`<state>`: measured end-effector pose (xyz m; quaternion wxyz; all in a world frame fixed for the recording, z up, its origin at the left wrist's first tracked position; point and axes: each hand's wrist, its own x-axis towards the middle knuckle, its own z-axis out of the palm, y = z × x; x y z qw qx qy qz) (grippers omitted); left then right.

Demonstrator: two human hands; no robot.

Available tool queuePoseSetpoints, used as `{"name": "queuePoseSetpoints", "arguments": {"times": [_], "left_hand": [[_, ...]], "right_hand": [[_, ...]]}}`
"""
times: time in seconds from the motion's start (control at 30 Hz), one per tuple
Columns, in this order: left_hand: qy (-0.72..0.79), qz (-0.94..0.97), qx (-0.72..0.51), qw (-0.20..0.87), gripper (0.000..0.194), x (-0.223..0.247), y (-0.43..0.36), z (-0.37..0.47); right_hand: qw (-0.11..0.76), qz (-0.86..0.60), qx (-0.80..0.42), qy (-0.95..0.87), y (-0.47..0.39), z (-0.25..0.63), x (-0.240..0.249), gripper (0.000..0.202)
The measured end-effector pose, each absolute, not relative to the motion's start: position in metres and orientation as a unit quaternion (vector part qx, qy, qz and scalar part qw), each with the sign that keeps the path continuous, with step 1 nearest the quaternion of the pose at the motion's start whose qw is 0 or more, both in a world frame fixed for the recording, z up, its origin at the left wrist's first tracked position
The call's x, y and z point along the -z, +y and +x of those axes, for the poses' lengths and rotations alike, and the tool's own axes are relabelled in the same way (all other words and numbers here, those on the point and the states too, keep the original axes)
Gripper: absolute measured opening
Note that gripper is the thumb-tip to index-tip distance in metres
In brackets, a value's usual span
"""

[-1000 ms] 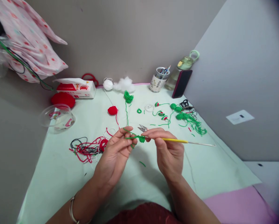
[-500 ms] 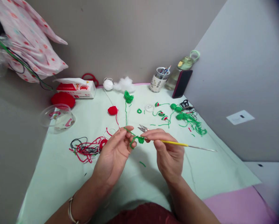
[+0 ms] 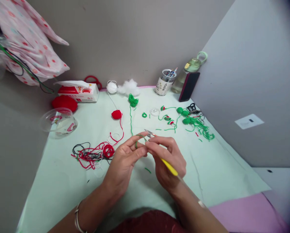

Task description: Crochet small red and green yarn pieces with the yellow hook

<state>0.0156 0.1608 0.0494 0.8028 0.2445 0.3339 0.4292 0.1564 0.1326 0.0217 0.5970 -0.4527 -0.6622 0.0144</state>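
My left hand (image 3: 126,159) is closed, with green yarn (image 3: 136,144) looped round its fingers and its thumb pressed towards the index finger. A strand runs from it up to a small green yarn bundle (image 3: 133,100). My right hand (image 3: 169,158) grips a crochet hook (image 3: 169,166) by its yellow handle; the metal end slants back along my forearm. The fingertips of both hands meet, and the small green crocheted piece is hidden between them. Just beyond the right fingers lie small scissors (image 3: 149,133), their blades showing.
Tangled red, black and white yarn (image 3: 93,155) lies left of my hands. Behind stand a clear tub (image 3: 72,124), a tissue box (image 3: 90,93), a red yarn ball (image 3: 116,114) and white stuffing (image 3: 129,87). Green crocheted balls (image 3: 187,121), a phone (image 3: 189,86) and a pencil can (image 3: 163,85) are right.
My hands have come together, and the green piece has gone out of sight between the fingers. The hook has swung from pointing right to slanting back towards me.
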Motion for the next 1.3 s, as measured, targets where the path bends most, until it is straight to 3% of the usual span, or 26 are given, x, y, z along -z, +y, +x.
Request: {"name": "queuePoseSetpoints", "arguments": {"times": [0.13, 0.33, 0.57, 0.7, 0.97, 1.17, 1.3], "left_hand": [[0.304, 0.183, -0.404, 0.843, 0.035, -0.051, 0.160, 0.016], [0.321, 0.196, -0.427, 0.822, 0.042, -0.055, 0.166, 0.010], [0.348, 0.227, -0.444, 0.794, 0.032, -0.055, 0.168, 0.006], [0.357, 0.279, -0.451, 0.769, 0.032, -0.055, 0.165, 0.008], [0.355, 0.337, -0.451, 0.746, 0.027, -0.051, 0.165, 0.010], [0.336, 0.228, -0.435, 0.804, 0.042, -0.048, 0.163, 0.016], [0.310, 0.192, -0.403, 0.840, 0.037, -0.050, 0.169, 0.012]], "right_hand": [[0.592, -0.440, 0.004, -0.675, 0.131, 0.157, -0.019, 0.045], [0.649, -0.440, -0.148, -0.602, 0.136, 0.160, -0.039, 0.019], [0.714, -0.397, -0.343, -0.464, 0.143, 0.167, -0.038, 0.015], [0.709, -0.373, -0.390, -0.454, 0.146, 0.165, -0.038, 0.014], [0.649, -0.429, -0.268, -0.568, 0.139, 0.158, -0.040, 0.019], [0.564, -0.445, 0.011, -0.696, 0.131, 0.156, -0.024, 0.040], [0.630, -0.450, -0.126, -0.621, 0.136, 0.162, -0.032, 0.024]]}}
